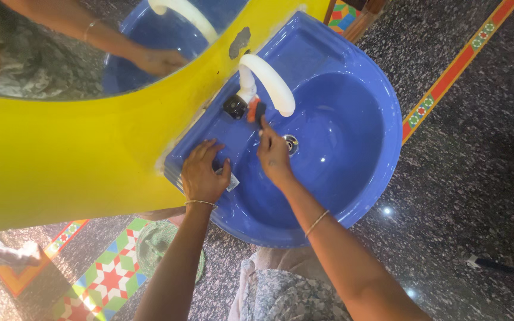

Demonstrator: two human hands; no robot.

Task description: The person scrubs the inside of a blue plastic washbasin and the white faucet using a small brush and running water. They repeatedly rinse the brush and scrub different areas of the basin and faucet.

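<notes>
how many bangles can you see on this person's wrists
2: one thin bangle on the left wrist by the blue sink's rim, one on the right forearm over the basin.

The blue sink (352,196) bowl lay open on its right and near sides, around the drain (291,143). The white tap (269,80) arched over the back left, with its orange handle (257,110) below. The right hand (273,153) and left hand (203,173) filled the left rim, and the yellow mirror frame (60,154) closed that side.
</notes>
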